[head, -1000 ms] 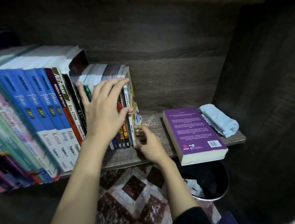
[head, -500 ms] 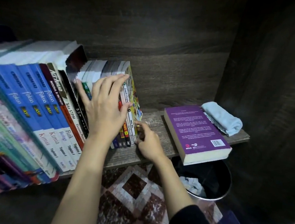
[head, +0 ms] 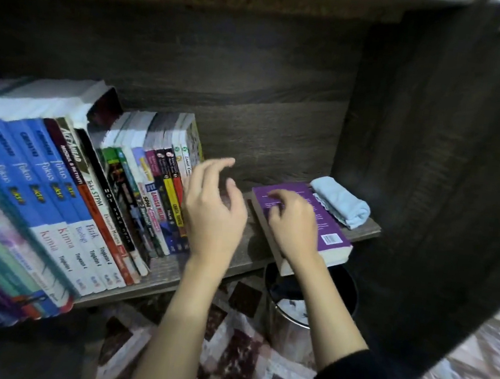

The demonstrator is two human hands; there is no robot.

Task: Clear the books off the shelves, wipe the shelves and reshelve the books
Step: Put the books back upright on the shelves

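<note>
A row of upright books (head: pixel 97 194) fills the left part of the dark wooden shelf (head: pixel 249 252), leaning slightly left. A purple book (head: pixel 327 226) lies flat on the shelf's right part, sticking out over the front edge. My left hand (head: pixel 213 213) hovers just right of the row's last book with its fingers loosely curled, holding nothing. My right hand (head: pixel 294 223) lies over the purple book with fingers bent down onto its cover. A folded light blue cloth (head: pixel 341 202) lies at the shelf's far right.
The cabinet's dark side wall (head: pixel 425 174) closes the shelf on the right. Below the purple book a round bin (head: pixel 301 311) with crumpled paper stands on a patterned floor mat (head: pixel 234 354). The shelf's back panel is dark wood.
My left hand has come off the book spines and moved right. My right hand has left the base of the row and moved right onto the purple book.
</note>
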